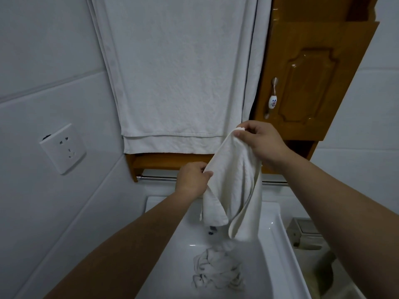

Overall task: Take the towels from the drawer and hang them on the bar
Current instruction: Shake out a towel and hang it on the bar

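A small white towel [234,186] hangs between my two hands in front of the chrome bar [157,178]. My right hand [261,143] pinches its top corner, raised above the bar. Lower down, my left hand [192,179] grips the towel's left edge at bar height. The towel's lower folds droop over the sink. Its middle hides part of the bar. Above, a large white towel [177,72] hangs flat against the wall. No drawer shows in this view.
A white sink [272,238] lies below, with a crumpled white cloth [218,268] in its basin. A brown wooden cabinet [313,83] with a ceramic handle stands at the right. A wall socket [63,148] sits on the left tiles.
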